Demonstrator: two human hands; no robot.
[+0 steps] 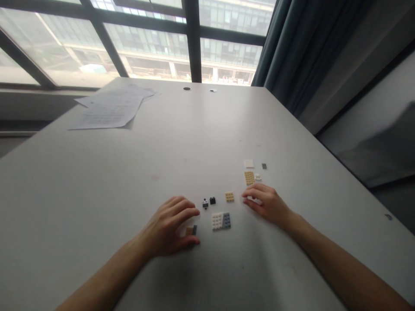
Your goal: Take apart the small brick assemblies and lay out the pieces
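My left hand (170, 226) rests on the table, thumb and fingers spread around a small brown and dark grey brick piece (191, 230). Just right of its fingertips are a grey piece with black ends (205, 203) and a black brick (212, 200). A studded plate, half white and half grey (221, 221), lies between the hands. Beyond it sits a small tan plate (229, 197). My right hand (264, 203) has thumb and fingertips drawn close together at the tabletop; what they hold, if anything, is too small to make out.
Past my right hand lie a larger tan plate (249, 178), a small white piece (258, 177), a flat white tile (249, 163) and a small grey piece (264, 166). Printed papers (110, 108) lie at the far left. A dark curtain (298, 56) hangs beyond the table's right edge.
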